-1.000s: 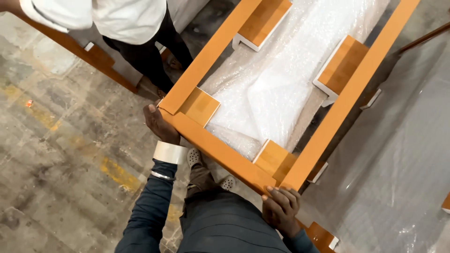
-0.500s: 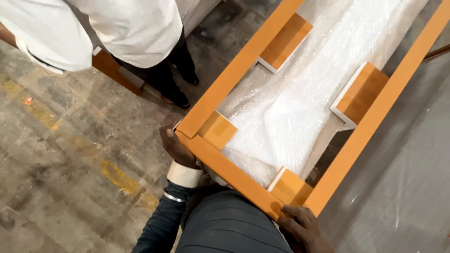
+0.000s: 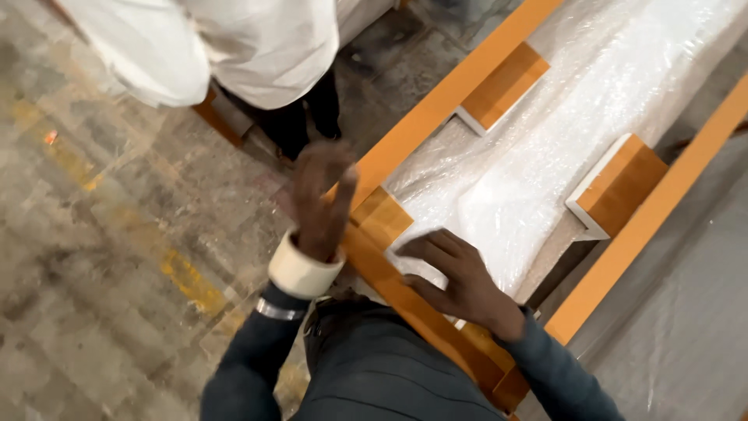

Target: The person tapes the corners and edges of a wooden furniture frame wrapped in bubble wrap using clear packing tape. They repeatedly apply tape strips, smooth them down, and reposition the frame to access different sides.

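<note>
Item 1: orange wooden frame, lying tilted across our view above the concrete floor, its near end rail just in front of our body; 3 orange corner blocks show inside it.

Item 2: clear plastic wrap, bunched inside the frame.

Item 3: our left hand, blurred, raised with fingers loosely extended beside the frame's near left corner; we cannot tell if it touches the wood; it grips nothing; a roll of tape sits round its wrist.

Item 4: our right hand, fingers spread flat over the near rail, fingertips at the wrap's edge; holding nothing.

Item 5: another person in a white garment, standing left of the frame.
</note>
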